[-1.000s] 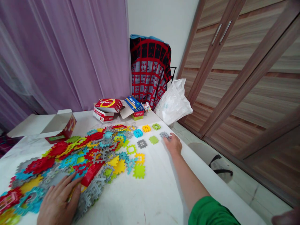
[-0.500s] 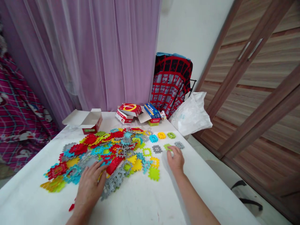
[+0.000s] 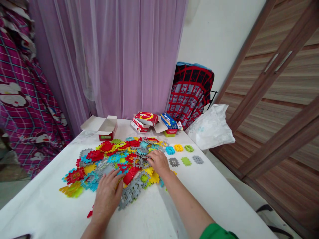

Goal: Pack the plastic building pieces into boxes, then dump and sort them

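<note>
A heap of interlocking plastic building pieces [image 3: 96, 155] in red, blue, yellow, green and grey covers the middle of the table. My left hand [image 3: 108, 192] lies at the heap's near edge, fingers stretched over some pieces, beside a red block [image 3: 131, 175]. Over the right part of the heap is my right hand [image 3: 159, 162], its fingers and thumb apart, touching or just above grey pieces. Right of it, pieces lie apart in two short rows: a blue [image 3: 170, 150], a yellow [image 3: 178, 148] and a green one behind, and a dark grey [image 3: 174, 162], a lime green [image 3: 186, 161] and a grey one nearer me.
An opened carton [image 3: 107, 132] stands at the table's back left. Red and blue boxes [image 3: 147, 118] are stacked at the back. A white plastic bag [image 3: 211, 127] hangs at the right edge. Behind are a purple curtain and a wooden wardrobe [image 3: 274, 99].
My right hand has let go of the lime green piece in the nearer row and moved left to the heap. My left hand stays at the heap's near edge. The view has shifted slightly.
</note>
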Demonstrator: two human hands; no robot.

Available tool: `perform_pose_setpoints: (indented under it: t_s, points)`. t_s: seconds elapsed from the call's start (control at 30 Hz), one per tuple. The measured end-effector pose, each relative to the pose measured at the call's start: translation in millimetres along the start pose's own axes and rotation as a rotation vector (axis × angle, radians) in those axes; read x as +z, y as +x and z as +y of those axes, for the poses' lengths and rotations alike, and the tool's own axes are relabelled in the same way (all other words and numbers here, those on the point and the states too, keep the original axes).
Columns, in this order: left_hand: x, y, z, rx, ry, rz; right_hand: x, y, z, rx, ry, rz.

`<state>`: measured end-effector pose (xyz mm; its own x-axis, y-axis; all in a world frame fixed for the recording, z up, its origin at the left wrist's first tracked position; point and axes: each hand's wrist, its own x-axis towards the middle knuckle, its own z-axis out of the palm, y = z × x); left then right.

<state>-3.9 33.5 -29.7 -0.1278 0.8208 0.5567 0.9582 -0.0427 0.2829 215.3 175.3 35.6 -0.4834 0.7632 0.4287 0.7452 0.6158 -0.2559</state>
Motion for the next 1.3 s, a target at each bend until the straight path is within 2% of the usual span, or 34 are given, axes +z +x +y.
perform_pose_setpoints:
  t_s: [0.07, 0.17, 0.27, 0.43, 0.53, 0.7, 0.83, 0.93, 1.07, 1.17, 1.3]
  points:
    - [-1, 0, 1, -0.003, 0.000, -0.009, -5, -2, 3, 0.068, 0.074, 0.054]
    - [-2, 1, 2, -0.007, -0.003, -0.016, -13, -12, 13, 0.305, 0.281, 0.137]
    - [-3, 1, 2, -0.008, -0.009, -0.022, -18, -29, 29, 0.529, 0.527, 0.128]
    - [-3, 3, 1, -0.003, 0.002, -0.021, -23, -63, 51, 0.698, 0.771, 0.162]
    - [-2, 3, -2, 0.010, 0.013, -0.021, -26, -80, 56, 0.710, 0.753, 0.131]
    - [0, 4, -7, 0.033, 0.031, -0.038, -36, -93, 59, 0.612, 0.498, 0.172]
    - [0, 5, -8, 0.042, 0.053, -0.041, -38, -91, 64, 0.658, 0.696, 0.173]
    - [0, 4, -9, 0.043, 0.060, -0.048, -38, -92, 67, 0.740, 0.830, 0.101]
    - [1, 4, -10, 0.042, 0.050, -0.050, -41, -99, 71, 0.738, 0.919, 0.025]
    - [2, 5, -10, 0.034, 0.047, -0.058, -42, -105, 81, 0.693, 0.816, 0.047]
    - [-1, 7, -9, 0.029, 0.057, -0.087, -44, -115, 97, 0.635, 0.548, 0.188]
